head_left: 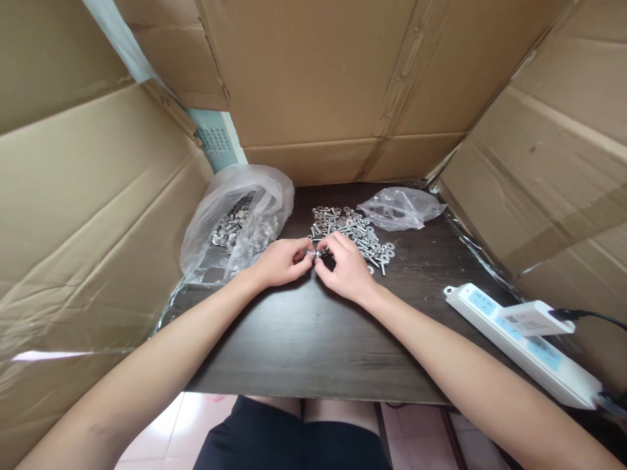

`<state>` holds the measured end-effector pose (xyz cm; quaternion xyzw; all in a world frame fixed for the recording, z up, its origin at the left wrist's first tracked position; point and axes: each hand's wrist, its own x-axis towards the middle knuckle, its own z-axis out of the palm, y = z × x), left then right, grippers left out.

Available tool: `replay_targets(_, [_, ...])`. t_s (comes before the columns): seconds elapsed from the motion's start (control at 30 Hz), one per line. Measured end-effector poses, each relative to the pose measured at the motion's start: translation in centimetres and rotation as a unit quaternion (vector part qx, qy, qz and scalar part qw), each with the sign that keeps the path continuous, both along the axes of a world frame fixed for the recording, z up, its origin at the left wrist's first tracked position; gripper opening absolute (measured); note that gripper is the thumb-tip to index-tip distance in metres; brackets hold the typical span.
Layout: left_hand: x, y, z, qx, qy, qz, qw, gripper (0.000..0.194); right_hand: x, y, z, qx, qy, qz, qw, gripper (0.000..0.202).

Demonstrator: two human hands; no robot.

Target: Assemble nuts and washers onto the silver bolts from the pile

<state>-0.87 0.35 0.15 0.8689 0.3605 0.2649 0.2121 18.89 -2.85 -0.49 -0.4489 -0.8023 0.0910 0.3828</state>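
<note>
My left hand (284,262) and my right hand (345,267) meet above the dark table, fingertips almost touching. Between them is a small shiny bolt (314,253), pinched from both sides by thumb and fingers. Whether a nut or washer sits on it is too small to tell. Just behind and to the right of my right hand lies a loose pile of bolts, nuts and washers (365,236), partly hidden by that hand. Left of my left hand, a clear plastic bag (267,179) lies open with many small metal pieces (230,228) inside.
A crumpled clear bag (404,209) lies at the back right. Along the right edge runs a white power strip (563,377) with a white adapter (536,318) and black cable plugged in. Cardboard walls (313,78) enclose the table (313,346) at the back and both sides.
</note>
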Motion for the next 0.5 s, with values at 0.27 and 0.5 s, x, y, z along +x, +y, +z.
replay_targets(0.27, [-0.02, -0.02, 0.09, -0.007, 0.007, 0.003, 1.000, 0.018, 0.03, -0.01, 0.01, -0.003, -0.001, 0.000, 1.000, 0.002])
replay_targets(0.5, [-0.01, -0.06, 0.19, -0.011, 0.007, 0.003, 1.000, 0.016, 0.11, 0.06, -0.14, -0.006, -0.003, 0.000, 1.000, 0.008])
